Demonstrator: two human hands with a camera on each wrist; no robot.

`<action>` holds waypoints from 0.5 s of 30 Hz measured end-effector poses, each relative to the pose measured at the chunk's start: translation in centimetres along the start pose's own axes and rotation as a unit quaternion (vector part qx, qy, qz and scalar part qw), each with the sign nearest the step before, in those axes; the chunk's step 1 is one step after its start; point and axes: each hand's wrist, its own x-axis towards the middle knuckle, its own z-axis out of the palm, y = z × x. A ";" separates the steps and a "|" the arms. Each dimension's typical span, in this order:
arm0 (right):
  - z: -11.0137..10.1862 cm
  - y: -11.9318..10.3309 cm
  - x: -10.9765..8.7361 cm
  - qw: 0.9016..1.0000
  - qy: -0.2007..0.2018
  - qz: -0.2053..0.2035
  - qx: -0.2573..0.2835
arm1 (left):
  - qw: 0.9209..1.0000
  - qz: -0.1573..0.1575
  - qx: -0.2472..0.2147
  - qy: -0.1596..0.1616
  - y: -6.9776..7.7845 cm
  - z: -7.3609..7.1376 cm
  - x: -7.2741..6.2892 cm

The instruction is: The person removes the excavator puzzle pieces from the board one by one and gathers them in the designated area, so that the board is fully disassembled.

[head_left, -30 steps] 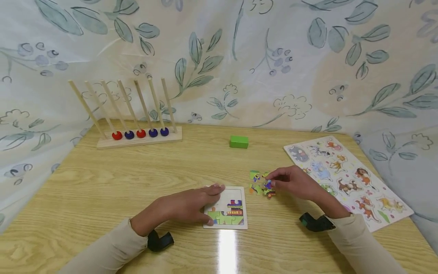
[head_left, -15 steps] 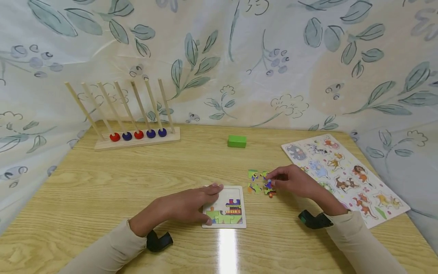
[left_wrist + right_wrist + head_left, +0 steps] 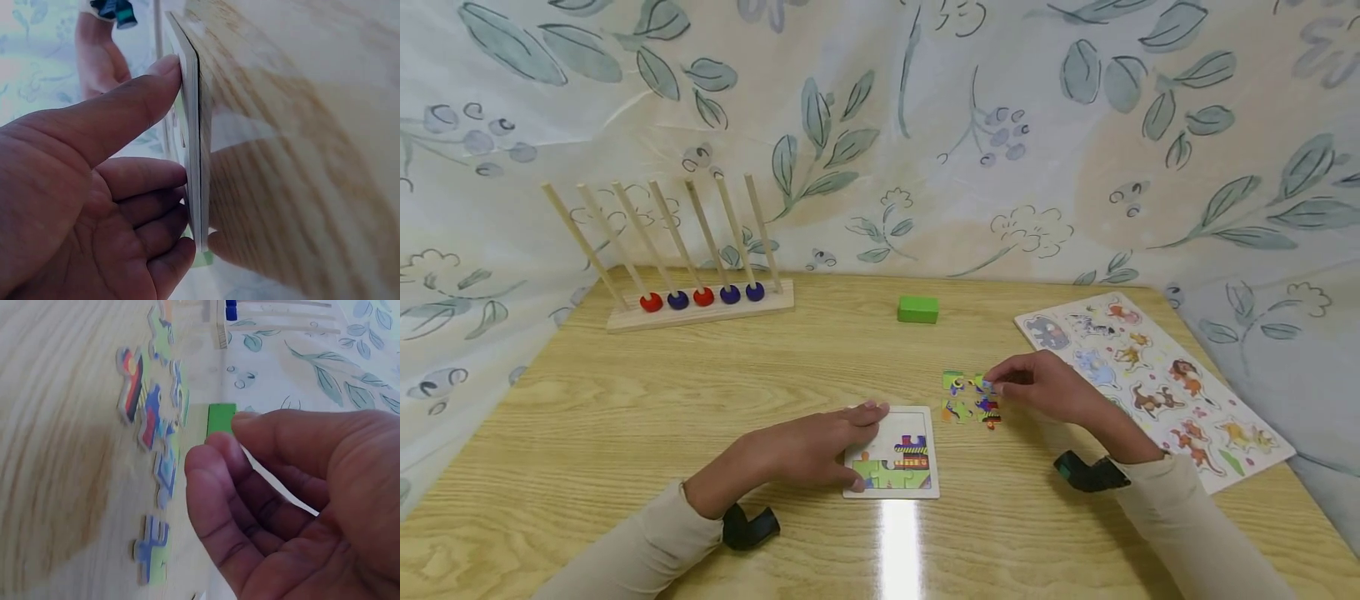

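A small square jigsaw tray (image 3: 901, 425) lies on the table in the head view, with several pieces fitted along its bottom and right. My left hand (image 3: 812, 446) rests over the tray's left side, thumb at the near edge and fingertips at the far edge. In the left wrist view the thumb (image 3: 134, 103) presses on the tray's top and the other fingers touch its side. Loose jigsaw pieces (image 3: 957, 412) lie to the tray's right. Beside them hovers my right hand (image 3: 1048, 387), fingers loosely bent; in the right wrist view nothing shows between thumb and fingertips.
Behind the pieces is a green block (image 3: 918, 310). At the back left stands a wooden abacus (image 3: 700, 315) with upright rods and red and blue beads. An animal peg puzzle board (image 3: 1157, 429) lies at the right under the right forearm. A patterned cloth hangs behind the table.
My right hand has shifted slightly up and away from the loose pieces, uncovering more of them. The left hand stays on the tray. The head view has shifted a little.
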 end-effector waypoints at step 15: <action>2.3 -1.0 0.0 0.997 -0.046 -0.035 0.056 | 0.995 0.086 -0.025 -0.035 0.1 -0.7 -1.1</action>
